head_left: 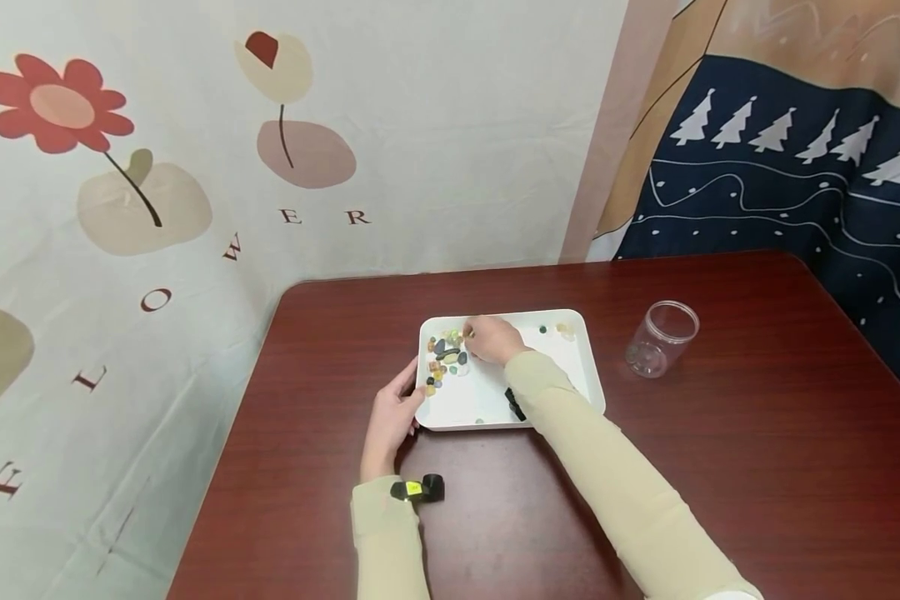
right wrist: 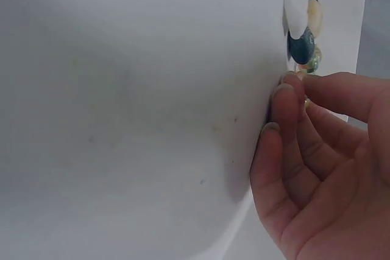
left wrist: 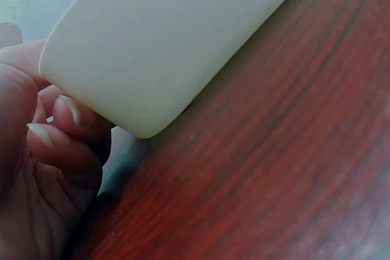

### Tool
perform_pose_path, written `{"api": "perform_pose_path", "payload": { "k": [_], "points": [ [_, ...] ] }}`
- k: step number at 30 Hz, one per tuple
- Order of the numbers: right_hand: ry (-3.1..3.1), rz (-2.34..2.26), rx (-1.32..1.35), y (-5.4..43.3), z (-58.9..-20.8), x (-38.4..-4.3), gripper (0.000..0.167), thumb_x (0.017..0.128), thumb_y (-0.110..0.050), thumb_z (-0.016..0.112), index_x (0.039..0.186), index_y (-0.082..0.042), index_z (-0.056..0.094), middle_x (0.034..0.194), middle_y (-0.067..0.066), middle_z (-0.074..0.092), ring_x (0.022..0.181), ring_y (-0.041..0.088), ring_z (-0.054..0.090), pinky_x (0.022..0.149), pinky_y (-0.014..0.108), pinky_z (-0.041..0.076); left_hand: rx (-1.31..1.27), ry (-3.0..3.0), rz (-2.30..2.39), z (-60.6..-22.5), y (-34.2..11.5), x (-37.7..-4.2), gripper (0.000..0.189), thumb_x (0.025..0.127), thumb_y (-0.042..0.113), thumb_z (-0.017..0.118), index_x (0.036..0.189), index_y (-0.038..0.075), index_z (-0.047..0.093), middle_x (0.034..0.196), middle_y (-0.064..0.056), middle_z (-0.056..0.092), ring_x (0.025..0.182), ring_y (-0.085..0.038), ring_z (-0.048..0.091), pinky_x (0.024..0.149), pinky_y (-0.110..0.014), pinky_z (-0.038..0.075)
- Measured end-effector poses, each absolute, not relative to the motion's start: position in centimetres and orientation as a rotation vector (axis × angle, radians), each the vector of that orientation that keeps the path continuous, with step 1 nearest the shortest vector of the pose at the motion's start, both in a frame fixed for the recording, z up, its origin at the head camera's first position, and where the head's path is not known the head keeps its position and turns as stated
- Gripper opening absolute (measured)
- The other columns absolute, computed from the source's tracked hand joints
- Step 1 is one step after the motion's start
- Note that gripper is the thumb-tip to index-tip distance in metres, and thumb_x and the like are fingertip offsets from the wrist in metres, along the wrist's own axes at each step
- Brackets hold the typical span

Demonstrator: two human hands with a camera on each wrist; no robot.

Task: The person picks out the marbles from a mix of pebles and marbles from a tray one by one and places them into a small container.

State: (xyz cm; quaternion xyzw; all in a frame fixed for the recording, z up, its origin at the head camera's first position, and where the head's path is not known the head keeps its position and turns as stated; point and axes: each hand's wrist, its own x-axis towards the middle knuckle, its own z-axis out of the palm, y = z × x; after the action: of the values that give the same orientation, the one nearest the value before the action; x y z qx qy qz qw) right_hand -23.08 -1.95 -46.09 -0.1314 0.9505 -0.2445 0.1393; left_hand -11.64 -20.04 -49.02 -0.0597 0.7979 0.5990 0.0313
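Observation:
A white rectangular tray [head_left: 487, 392] lies on the table with several small polished pebbles [head_left: 450, 359] in many colours grouped along its left side. My left hand [head_left: 390, 417] grips the tray's near left corner, thumb at the rim and fingers curled against the outer wall. Over the far end of the group, my right hand [head_left: 493, 340] has thumb and index fingertip pinched together on a small yellowish pebble, mostly hidden by the fingertips. Beside those fingertips, the right wrist view shows a white pebble [right wrist: 297, 9] and a dark blue-green one [right wrist: 301, 48].
To the right of the tray stands a clear round jar [head_left: 660, 342] without a lid. A dark green pebble [head_left: 543, 329] and pale yellowish ones [head_left: 565, 331] lie at the tray's far right. A patterned cloth [head_left: 457, 150] hangs behind the dark red table [head_left: 720, 450].

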Motion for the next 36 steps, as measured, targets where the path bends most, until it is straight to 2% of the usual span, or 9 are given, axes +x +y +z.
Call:
{"api": "perform_pose_path", "payload": {
  "k": [6,10,15,19,28,36],
  "points": [
    [2.783,-0.65,-0.39,-2.1,-46.0,-23.2,0.011,0.082,-0.013,0.058,0.091,-0.014,0.063,0.079,-0.003,0.059,0.07,0.015,0.051,0.062,0.028,0.042,-0.228,2.478,1.842,-50.3,-20.2,-12.1,0.048,0.085,0.021,0.056,0.129,0.037,0.046,0.122,0.009,0.052,0.038,-0.018,0.041,0.035,-0.037,0.041],
    [2.781,-0.641,-0.391,-1.9,-45.7,-23.1,0.009,0.081,-0.011,0.058,0.087,-0.014,0.064,0.079,-0.002,0.058,0.069,0.016,0.051,0.06,0.028,0.041,-0.229,2.465,1.841,-49.2,-19.8,-11.8,0.048,0.086,0.018,0.056,0.13,0.034,0.046,0.124,0.007,0.051,0.039,-0.016,0.041,0.035,-0.036,0.041],
    [2.743,-0.647,-0.425,-1.6,-45.7,-23.2,0.005,0.081,-0.016,0.057,0.08,-0.015,0.062,0.069,-0.001,0.058,0.064,0.015,0.051,0.058,0.027,0.04,-0.241,2.428,1.853,-48.8,-19.8,-11.7,0.049,0.085,0.017,0.056,0.13,0.034,0.046,0.123,0.006,0.052,0.038,-0.015,0.041,0.034,-0.035,0.039],
    [2.697,-0.678,-0.436,-1.4,-45.4,-23.3,0.004,0.08,-0.018,0.057,0.079,-0.015,0.06,0.063,-0.001,0.057,0.06,0.014,0.05,0.058,0.027,0.039,-0.245,2.465,1.834,-50.2,-20.2,-12.1,0.048,0.084,0.021,0.057,0.127,0.04,0.047,0.122,0.012,0.052,0.039,-0.017,0.042,0.034,-0.035,0.04],
    [2.64,-0.795,-0.496,-0.6,-44.1,-23.2,0.007,0.079,-0.014,0.062,0.085,-0.015,0.064,0.077,-0.003,0.06,0.066,0.012,0.054,0.063,0.025,0.043,-0.245,2.475,1.835,-50.3,-20.3,-12.1,0.048,0.084,0.021,0.058,0.127,0.039,0.047,0.123,0.009,0.052,0.038,-0.016,0.042,0.034,-0.035,0.04],
    [2.688,-0.833,-0.541,0.9,-42.2,-22.7,0.01,0.08,-0.021,0.065,0.089,-0.016,0.065,0.087,-0.004,0.06,0.079,0.012,0.054,0.072,0.027,0.045,-0.25,2.445,1.865,-50.3,-20.2,-12.1,0.048,0.084,0.021,0.059,0.127,0.038,0.048,0.122,0.009,0.053,0.038,-0.015,0.042,0.032,-0.033,0.038]
  ]
}}
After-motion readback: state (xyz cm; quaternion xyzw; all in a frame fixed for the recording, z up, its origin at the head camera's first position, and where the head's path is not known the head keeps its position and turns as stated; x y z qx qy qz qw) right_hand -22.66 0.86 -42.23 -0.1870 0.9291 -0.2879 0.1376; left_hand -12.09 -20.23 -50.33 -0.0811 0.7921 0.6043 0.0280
